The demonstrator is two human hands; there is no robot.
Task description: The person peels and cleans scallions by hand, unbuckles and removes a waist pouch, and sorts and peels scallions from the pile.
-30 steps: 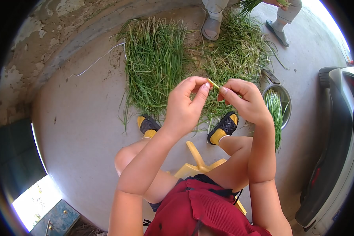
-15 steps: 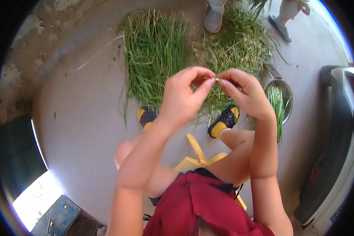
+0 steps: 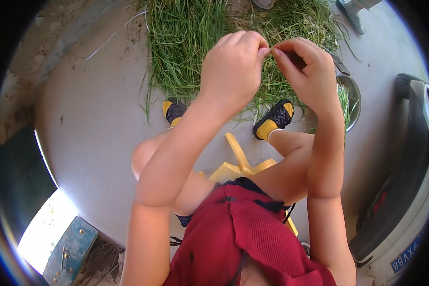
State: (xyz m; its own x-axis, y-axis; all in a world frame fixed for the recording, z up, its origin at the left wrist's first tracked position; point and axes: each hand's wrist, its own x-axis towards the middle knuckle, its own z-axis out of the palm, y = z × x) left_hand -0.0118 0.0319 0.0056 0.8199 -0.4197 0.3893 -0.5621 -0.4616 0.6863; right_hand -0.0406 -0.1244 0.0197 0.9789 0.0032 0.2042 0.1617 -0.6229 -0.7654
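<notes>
My left hand (image 3: 231,71) and my right hand (image 3: 307,71) are raised in front of me, fingertips almost meeting. Each is closed in a pinch; whatever lies between the fingers is too small or hidden to make out. Below and beyond them, long green grass-like stalks (image 3: 181,52) lie in a thick layer on the floor to the left. A looser heap of green and yellowish stalks (image 3: 305,24) spreads behind my right hand. Beside my right wrist, a metal basin (image 3: 358,102) holds a bunch of green stalks (image 3: 343,102), partly covered by my forearm.
A yellow stool (image 3: 240,164) shows between my legs. My sandalled feet (image 3: 276,117) stand near the stalks. A flat dark strip (image 3: 340,66) lies by the basin. At top right is another person's foot (image 3: 352,16). A vehicle (image 3: 400,229) stands at right, a white string (image 3: 109,38) at left.
Both hands have shifted up in the view, still pinched together. A small pale piece seen between the fingertips earlier is no longer visible. The stalks and basin appear differently placed as the view tilts.
</notes>
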